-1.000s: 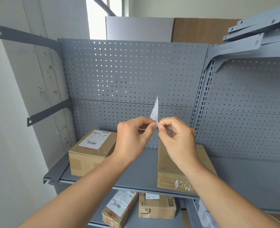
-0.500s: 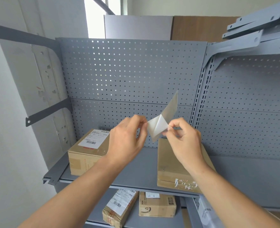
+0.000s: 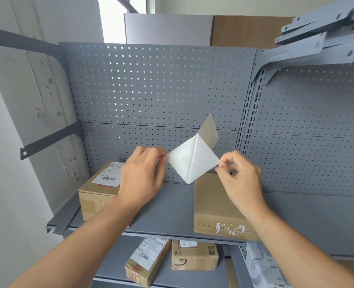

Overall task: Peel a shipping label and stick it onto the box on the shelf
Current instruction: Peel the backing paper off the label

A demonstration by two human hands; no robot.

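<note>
A white shipping label (image 3: 192,160) hangs in the air in front of the pegboard, half split from its backing sheet, so the two leaves form a diamond with a crease down the middle. My left hand (image 3: 142,175) pinches the left corner and my right hand (image 3: 239,175) pinches the right corner. A greyish flap of the sheet sticks up above the crease. Below my right hand a flat brown box (image 3: 215,206) with no label on top lies on the grey shelf (image 3: 172,206). At the shelf's left stands a brown box (image 3: 98,190) bearing a barcode label.
The grey pegboard (image 3: 161,86) backs the shelf, with metal brackets (image 3: 321,40) jutting out at the upper right and a dark bracket (image 3: 49,140) at the left. On the lower shelf lie two labelled parcels (image 3: 149,260) (image 3: 193,255) and a white bag (image 3: 261,267).
My hands have drawn apart, left hand leftward and right hand rightward. The label has gone from a thin folded sliver to a wide split diamond as its two leaves separate.
</note>
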